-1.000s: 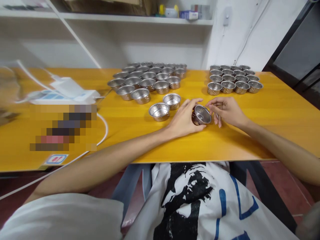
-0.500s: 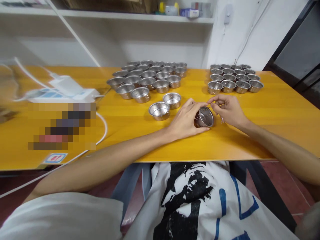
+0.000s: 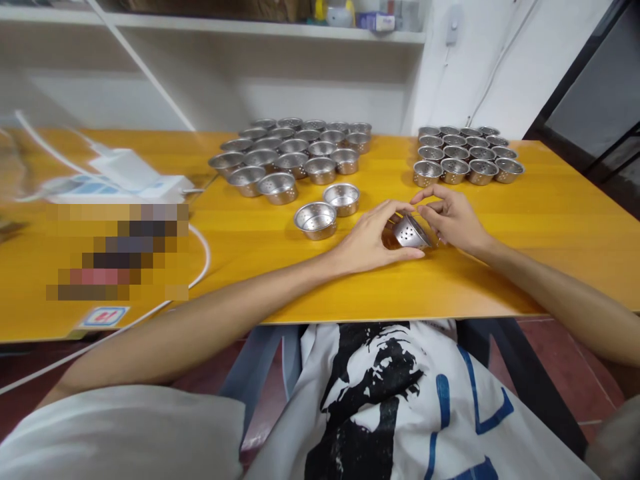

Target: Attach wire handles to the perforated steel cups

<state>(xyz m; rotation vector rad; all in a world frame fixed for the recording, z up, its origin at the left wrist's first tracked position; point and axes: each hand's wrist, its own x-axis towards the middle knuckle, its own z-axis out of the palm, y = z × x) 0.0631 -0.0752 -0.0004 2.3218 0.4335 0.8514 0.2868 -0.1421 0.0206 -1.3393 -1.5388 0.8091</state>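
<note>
A small perforated steel strainer cup (image 3: 409, 231) is tipped over between my hands, its holed bottom facing up and toward me, low over the yellow table (image 3: 550, 227). My left hand (image 3: 373, 237) curls around its left side, thumb under it. My right hand (image 3: 447, 217) meets it from the right, fingers bent and pinching at its rim. Two loose strainer cups (image 3: 317, 219) (image 3: 342, 198) sit upright just left of my left hand.
A large cluster of the same cups (image 3: 293, 155) fills the table's back middle, and a neat smaller block of cups (image 3: 467, 155) stands at back right. A white power strip and adapter (image 3: 120, 180) with a white cable lie at left. White shelving runs behind.
The cup has been rolled over: its open mouth faced me before, now its perforated bottom shows. Both hands shifted slightly with it and stayed on it.
</note>
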